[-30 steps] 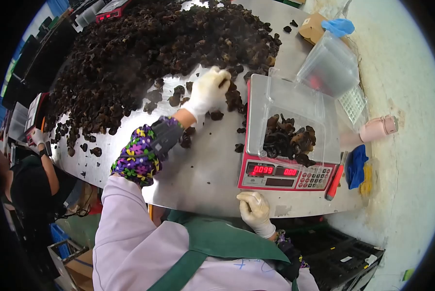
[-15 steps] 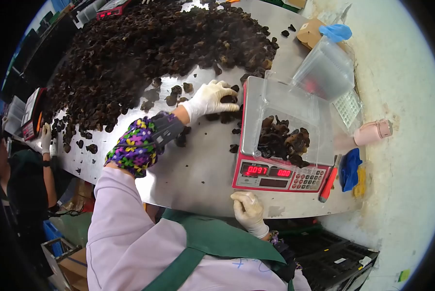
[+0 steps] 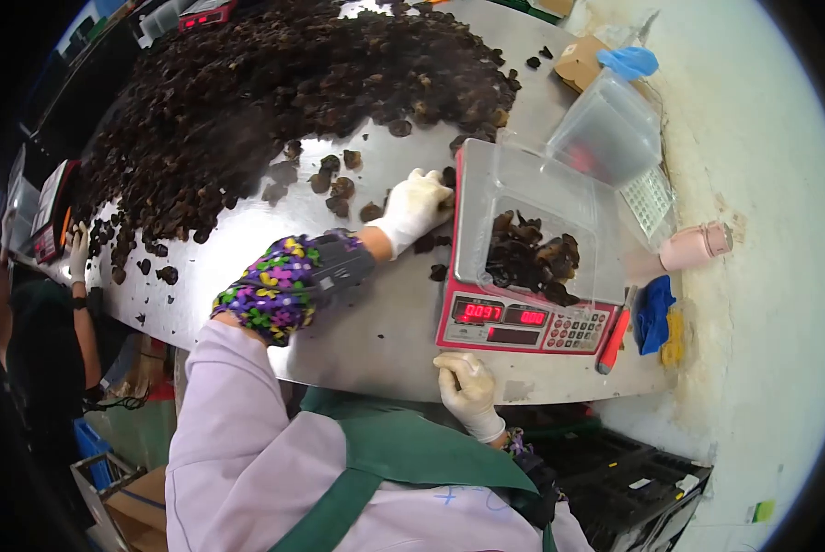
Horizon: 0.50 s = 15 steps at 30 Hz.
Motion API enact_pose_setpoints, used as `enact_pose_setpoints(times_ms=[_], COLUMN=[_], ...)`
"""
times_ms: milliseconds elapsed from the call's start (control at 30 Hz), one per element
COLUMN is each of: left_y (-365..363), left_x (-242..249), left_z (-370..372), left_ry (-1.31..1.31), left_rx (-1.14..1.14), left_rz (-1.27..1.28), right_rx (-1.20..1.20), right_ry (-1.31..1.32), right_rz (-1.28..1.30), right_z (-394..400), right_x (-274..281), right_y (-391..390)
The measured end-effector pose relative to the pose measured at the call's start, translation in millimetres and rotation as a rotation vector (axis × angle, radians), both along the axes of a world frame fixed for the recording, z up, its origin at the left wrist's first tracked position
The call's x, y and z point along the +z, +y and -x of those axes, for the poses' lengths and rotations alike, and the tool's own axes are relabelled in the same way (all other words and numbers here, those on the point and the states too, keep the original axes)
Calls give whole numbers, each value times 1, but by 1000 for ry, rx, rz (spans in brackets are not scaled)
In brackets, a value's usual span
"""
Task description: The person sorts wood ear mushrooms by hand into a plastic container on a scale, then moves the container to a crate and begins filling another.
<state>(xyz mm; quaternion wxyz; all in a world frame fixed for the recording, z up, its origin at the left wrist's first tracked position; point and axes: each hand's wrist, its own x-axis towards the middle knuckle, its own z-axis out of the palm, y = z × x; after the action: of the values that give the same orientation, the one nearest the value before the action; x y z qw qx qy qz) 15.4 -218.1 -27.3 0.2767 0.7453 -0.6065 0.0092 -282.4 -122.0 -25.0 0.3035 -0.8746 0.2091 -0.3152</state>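
Observation:
My left hand (image 3: 416,213), in a white glove, is on the steel table beside the scale's left edge. Its fingers are curled down over dark wood ear mushrooms (image 3: 425,243), partly hidden beneath it. My right hand (image 3: 468,394), also gloved, rests at the table's front edge below the scale, its fingers folded with nothing visible in them. On the red-framed digital scale (image 3: 473,212), reading 0.097, sits a clear plastic box (image 3: 599,248) with its lid open. A small heap of wood ear mushrooms (image 3: 530,259) lies in the box.
A large mushroom pile (image 3: 293,92) covers the far table (image 3: 357,340). Stacked clear boxes (image 3: 607,129), a pink bottle (image 3: 696,246), a blue cloth (image 3: 652,315) and a red-handled tool (image 3: 613,342) lie right. Another person's gloved hand (image 3: 78,253) is by a scale at left.
My left hand's fingers have drawn in over the mushrooms beside the scale. My right hand stays folded at the table edge. The whole view has shifted slightly.

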Motion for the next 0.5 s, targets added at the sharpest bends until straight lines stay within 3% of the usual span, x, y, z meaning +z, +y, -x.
enact_pose_setpoints(times_ms=[133, 200, 333, 400, 500], left_y=[23, 29, 32, 32, 23], left_x=[-5, 5, 30, 53, 68], left_z=[-24, -35, -39, -38, -36], left_ry=[28, 179, 179, 1037, 1212], left_rx=[-79, -32, 48, 89, 120], left_rz=[75, 11, 86, -4, 139], right_rx=[4, -1, 15, 19, 1], right_ry=[-21, -23, -33, -48, -57], right_rz=[-5, -7, -2, -1, 10], right_z=[0, 1, 2, 2, 1], right_x=[2, 0, -3, -3, -1], right_y=[1, 1, 0, 0, 1])
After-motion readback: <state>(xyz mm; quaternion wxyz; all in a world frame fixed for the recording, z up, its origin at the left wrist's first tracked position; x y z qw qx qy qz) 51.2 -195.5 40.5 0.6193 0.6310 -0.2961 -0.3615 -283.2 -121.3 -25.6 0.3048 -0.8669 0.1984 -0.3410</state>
